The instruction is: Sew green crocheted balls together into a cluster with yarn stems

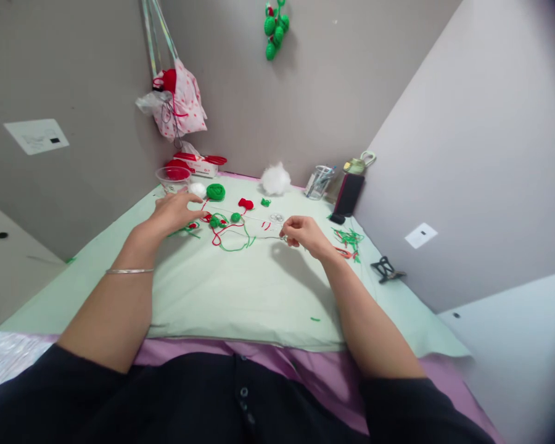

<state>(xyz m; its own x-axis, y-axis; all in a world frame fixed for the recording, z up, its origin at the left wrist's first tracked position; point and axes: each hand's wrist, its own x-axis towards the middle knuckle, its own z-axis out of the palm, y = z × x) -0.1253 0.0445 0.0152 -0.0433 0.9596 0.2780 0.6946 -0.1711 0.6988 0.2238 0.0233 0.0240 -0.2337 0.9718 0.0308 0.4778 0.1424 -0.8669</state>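
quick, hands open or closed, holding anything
Left hand: open, thumb and fingers apart.
Right hand: closed in a pinch; anything held is too small to tell.

Thin thread (pixel 235 213) indistinct near right fingers (pixel 293 232)

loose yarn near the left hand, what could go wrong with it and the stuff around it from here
The red strand and green strand lie loose together near the left hand, so they might tangle. The clear cup sits close behind that hand and could get knocked. The small green scrap near the table's front edge might be brushed off.
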